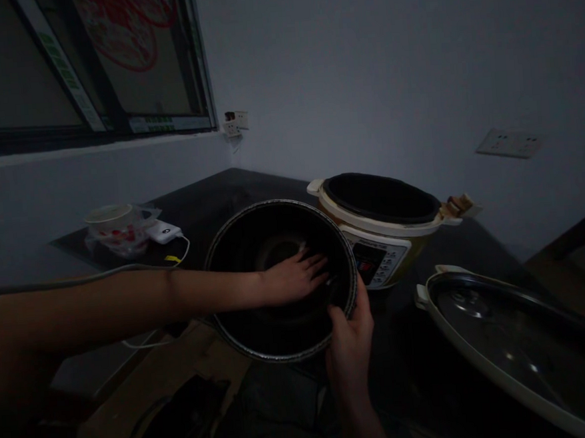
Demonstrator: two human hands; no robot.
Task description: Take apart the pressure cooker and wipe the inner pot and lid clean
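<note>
A dark inner pot (254, 238) is tilted toward me above the dark counter. My left hand (294, 277) reaches inside it, fingers stretched flat against the inner wall; whether it holds a cloth is too dark to tell. My right hand (351, 335) grips the pot's rim at its lower right edge. Just behind the pot stands the white and gold electric cooker body (384, 239), open and without its inner pot.
The cooker's lid (506, 344) lies upside down at the right. A white power bank (163, 233) with a cable and a bagged bowl (115, 228) sit at the left. A window (81, 67) and wall sockets (510, 142) are behind. The room is dim.
</note>
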